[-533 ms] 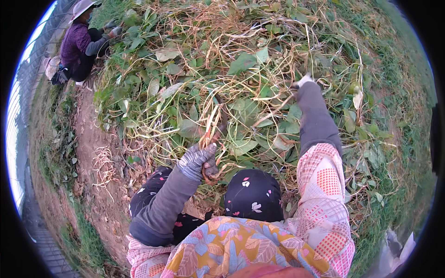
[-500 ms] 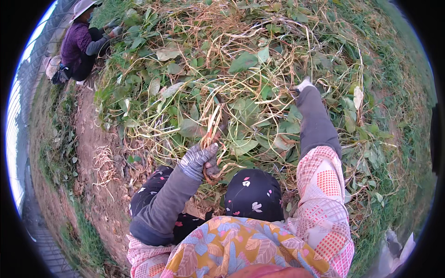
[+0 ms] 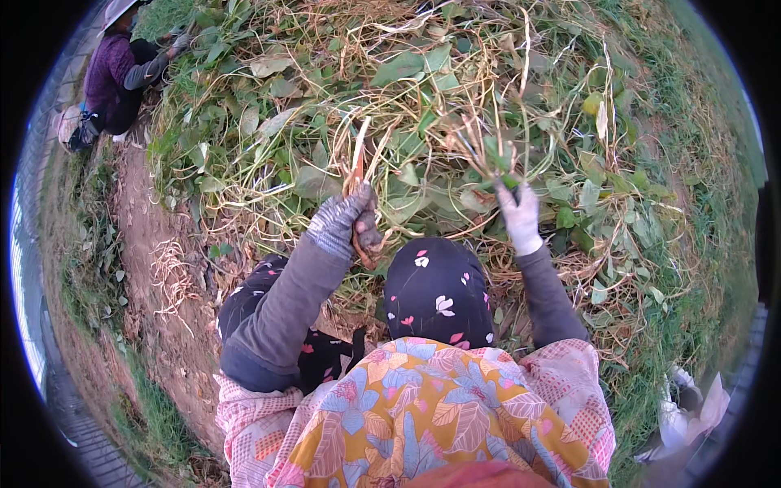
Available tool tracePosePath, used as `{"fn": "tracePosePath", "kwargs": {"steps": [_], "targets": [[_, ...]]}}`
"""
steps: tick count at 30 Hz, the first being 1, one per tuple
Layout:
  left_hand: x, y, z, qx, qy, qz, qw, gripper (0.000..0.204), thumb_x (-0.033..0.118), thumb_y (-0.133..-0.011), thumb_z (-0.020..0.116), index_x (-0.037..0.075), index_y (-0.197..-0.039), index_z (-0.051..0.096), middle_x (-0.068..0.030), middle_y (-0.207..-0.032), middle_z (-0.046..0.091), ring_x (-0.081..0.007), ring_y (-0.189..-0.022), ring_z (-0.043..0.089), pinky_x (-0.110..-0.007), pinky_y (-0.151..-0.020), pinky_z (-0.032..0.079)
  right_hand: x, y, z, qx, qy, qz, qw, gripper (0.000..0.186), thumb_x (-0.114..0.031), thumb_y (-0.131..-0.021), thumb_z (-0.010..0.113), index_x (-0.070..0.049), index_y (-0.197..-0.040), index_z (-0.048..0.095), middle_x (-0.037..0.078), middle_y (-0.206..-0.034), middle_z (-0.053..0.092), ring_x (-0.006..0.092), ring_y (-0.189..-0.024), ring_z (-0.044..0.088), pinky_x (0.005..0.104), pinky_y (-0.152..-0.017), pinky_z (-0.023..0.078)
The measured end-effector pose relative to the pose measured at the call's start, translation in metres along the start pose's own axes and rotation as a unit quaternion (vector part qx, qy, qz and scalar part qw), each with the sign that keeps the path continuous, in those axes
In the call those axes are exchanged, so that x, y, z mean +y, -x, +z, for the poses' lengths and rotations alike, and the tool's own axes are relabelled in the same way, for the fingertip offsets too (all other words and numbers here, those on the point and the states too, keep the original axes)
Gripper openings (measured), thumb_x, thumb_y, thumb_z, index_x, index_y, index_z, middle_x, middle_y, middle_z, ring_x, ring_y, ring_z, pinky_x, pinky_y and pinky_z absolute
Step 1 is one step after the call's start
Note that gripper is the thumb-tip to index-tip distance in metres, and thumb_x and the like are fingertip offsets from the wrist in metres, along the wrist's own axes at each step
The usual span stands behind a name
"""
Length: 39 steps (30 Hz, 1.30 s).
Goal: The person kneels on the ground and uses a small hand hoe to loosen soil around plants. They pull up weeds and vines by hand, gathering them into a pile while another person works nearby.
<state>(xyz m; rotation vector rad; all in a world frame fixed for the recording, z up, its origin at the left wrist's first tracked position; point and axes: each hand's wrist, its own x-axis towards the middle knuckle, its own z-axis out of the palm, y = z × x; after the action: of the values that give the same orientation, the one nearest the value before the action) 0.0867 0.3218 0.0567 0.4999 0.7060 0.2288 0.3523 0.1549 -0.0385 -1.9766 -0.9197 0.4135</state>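
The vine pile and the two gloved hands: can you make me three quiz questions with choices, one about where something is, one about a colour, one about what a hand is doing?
1. Where is the other person?
A. upper left, by the vine pile
B. lower right
C. in the middle

2. What colour is the glove on the right hand?
A. black
B. white
C. red

3. What is the left hand doing?
A. lying flat and open on the soil
B. closed around brownish stems
C. hidden in a pocket

Answers: 1 A, the crouching person is at the upper left edge of the pile. 2 B, that glove is pale white. 3 B, its fingers wrap round stems.
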Motion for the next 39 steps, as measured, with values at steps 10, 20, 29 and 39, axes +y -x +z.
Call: {"fn": "tracePosePath", "kwargs": {"steps": [10,20,29,39], "targets": [[-0.005,-0.017,-0.012,-0.008,-0.003,-0.002,1.0,0.029,0.037,-0.086,0.049,0.011,-0.076,0.047,0.0019,-0.046,0.043,-0.0135,-0.037,0.039,-0.03,-0.044,0.037,-0.007,0.053,0.016,-0.018,0.182,-0.057,0.981,0.068,-0.034,-0.073,0.063,-0.002,-0.126,0.033,0.023,-0.127,0.038,0.0353,-0.112,0.044,0.0378,-0.093,0.038],[0.0,-0.012,-0.016,0.037,0.022,0.016,0.999,0.026,0.032,-0.085,0.054,0.009,-0.074,0.049,0.0002,-0.044,0.04,-0.0154,-0.034,0.038,-0.03,-0.037,0.036,-0.058,-0.133,-0.08,0.304,-0.002,-0.124,0.945,0.043,-0.032,-0.076,0.063,0.002,-0.101,0.053,0.012,-0.086,0.057,0.0202,-0.078,0.053,0.0315,-0.073,0.043],[0.002,-0.013,-0.019,0.039,0.009,0.011,0.999,0.029,0.035,-0.087,0.048,0.01,-0.073,0.05,0.0001,-0.045,0.042,-0.0149,-0.035,0.037,-0.029,-0.039,0.035,-0.047,-0.247,-0.069,-0.12,0.069,0.197,0.97,0.059,-0.054,-0.074,0.059,0.0,-0.098,0.056,0.014,-0.087,0.06,0.0224,-0.072,0.058,0.0328,-0.066,0.046],[0.008,-0.015,0.002,-0.019,-0.015,0.091,0.996,0.021,0.026,-0.085,0.055,0.007,-0.079,0.051,0.0008,-0.051,0.044,-0.0116,-0.041,0.041,-0.025,-0.041,0.036,-0.097,-0.091,-0.026,0.104,0.063,-0.319,0.94,0.021,-0.008,-0.078,0.061,-0.005,-0.099,0.06,0.01,-0.086,0.063,0.0133,-0.067,0.061,0.0219,-0.057,0.048]]}}
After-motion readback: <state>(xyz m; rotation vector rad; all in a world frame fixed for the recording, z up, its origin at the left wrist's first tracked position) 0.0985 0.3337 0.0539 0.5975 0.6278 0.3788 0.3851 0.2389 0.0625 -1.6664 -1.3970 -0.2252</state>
